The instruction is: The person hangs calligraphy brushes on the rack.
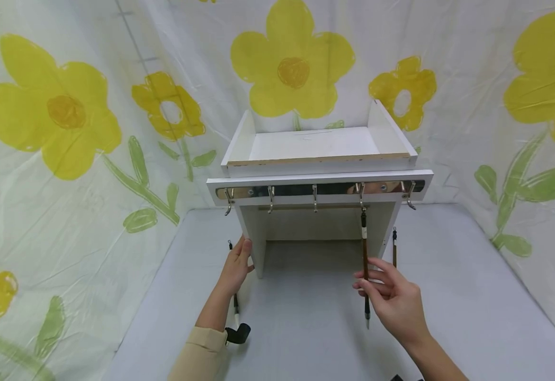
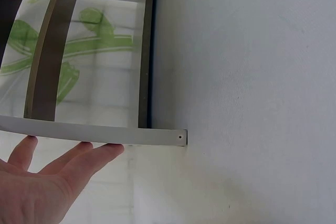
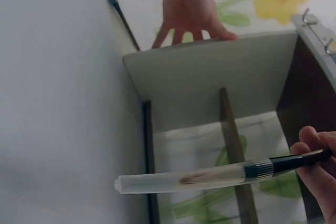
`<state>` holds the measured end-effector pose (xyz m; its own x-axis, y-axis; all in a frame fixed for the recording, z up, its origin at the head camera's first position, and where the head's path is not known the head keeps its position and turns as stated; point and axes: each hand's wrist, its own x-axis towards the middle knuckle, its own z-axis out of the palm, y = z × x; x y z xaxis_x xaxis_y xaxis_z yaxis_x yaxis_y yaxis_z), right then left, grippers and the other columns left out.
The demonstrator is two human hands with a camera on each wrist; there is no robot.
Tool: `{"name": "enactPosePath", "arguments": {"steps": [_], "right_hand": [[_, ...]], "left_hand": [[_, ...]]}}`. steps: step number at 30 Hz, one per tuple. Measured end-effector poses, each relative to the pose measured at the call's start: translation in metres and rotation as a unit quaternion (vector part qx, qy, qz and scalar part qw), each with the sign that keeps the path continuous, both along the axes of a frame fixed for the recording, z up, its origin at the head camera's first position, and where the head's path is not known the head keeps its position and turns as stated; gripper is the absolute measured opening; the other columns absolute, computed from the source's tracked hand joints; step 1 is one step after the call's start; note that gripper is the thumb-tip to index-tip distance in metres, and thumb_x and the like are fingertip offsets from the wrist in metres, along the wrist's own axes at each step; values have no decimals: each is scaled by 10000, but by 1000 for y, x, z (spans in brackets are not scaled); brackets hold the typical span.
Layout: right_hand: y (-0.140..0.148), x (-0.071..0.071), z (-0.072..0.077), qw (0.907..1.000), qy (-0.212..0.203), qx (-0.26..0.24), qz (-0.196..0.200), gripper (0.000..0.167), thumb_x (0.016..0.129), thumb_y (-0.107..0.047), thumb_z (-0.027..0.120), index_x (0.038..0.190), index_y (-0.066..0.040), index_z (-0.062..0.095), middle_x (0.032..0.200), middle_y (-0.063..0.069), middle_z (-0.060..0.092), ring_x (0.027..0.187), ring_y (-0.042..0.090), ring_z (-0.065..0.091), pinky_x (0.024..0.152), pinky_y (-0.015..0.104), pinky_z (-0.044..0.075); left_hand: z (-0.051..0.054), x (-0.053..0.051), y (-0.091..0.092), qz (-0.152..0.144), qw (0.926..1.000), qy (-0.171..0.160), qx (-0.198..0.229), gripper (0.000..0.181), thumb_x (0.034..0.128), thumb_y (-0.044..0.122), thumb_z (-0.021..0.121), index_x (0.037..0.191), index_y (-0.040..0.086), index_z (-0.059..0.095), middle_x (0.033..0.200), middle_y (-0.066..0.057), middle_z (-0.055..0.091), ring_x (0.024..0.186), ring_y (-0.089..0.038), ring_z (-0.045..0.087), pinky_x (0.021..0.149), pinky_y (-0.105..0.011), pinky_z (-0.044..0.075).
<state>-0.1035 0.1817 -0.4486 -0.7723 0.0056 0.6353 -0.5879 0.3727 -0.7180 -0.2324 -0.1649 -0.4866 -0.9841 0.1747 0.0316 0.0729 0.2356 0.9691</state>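
Below the front edge of the white shelf [image 1: 296, 169], at its right part, a brush [image 1: 365, 246] hangs upright, tip downward, with its top end right at the fourth hook [image 1: 361, 194] from the left. Whether its loop sits over that hook is too small to tell. The right hand [image 1: 392, 299] pinches the brush's brown shaft between thumb and fingers, and the right wrist view shows a translucent cap [image 3: 152, 183] around the bristles.

At the shelf's left side panel [image 1: 252, 238], the left hand [image 1: 234, 264] has its fingers spread and fairly straight, the fingertips pressing on the panel's outer face. A metal strip [image 1: 292, 189] with five hooks runs along the shelf's front.

Left of the shelf, a second brush [image 1: 236, 304] lies on the tabletop [image 1: 315, 317], partly hidden by the left hand and wrist. Right of the shelf lies a third brush [image 1: 394, 251], partly covered by the right hand. Behind the shelf hangs a white sheet [image 1: 215, 106] printed with yellow flowers and green leaves.
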Motion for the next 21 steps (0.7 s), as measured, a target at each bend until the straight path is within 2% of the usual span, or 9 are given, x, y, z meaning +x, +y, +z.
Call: {"name": "enactPosePath", "arguments": {"steps": [3, 8, 17, 21], "right_hand": [[1, -4, -2, 10000, -53, -50, 65, 525, 812, 192, 725, 1291, 20, 592, 945, 188, 764, 760, 83, 759, 627, 233, 612], [2, -15, -11, 9999, -104, -63, 97, 499, 820, 189, 720, 1273, 29, 586, 951, 194, 763, 776, 94, 762, 634, 237, 614], [-4, -42, -18, 9995, 42, 299, -103, 392, 833, 123, 752, 1189, 18, 624, 1017, 132, 771, 920, 77, 747, 775, 116, 570], [-3, -49, -17, 9989, 185, 356, -248, 346, 817, 125, 765, 1126, 1, 674, 1031, 114, 771, 948, 165, 755, 829, 68, 531]], "left_hand": [[-1, 0, 0, 1, 10000, 2, 7, 581, 1105, 447, 269, 1637, 257, 131, 1684, -122, 175, 1492, -422, 285, 1031, -654, 449], [-2, 3, 0, 54, 10000, 37, -10, 614, 1071, 546, 290, 1627, 313, 170, 1673, -105, 223, 1482, -409, 321, 1018, -641, 468], [0, 7, -2, 141, 9999, 86, 5, 672, 1040, 623, 300, 1625, 313, 183, 1678, -86, 216, 1484, -408, 318, 1018, -626, 478], [0, 5, 1, 70, 9999, 126, 12, 681, 1038, 629, 304, 1626, 310, 181, 1685, -72, 199, 1483, -417, 315, 1020, -627, 477]]}}
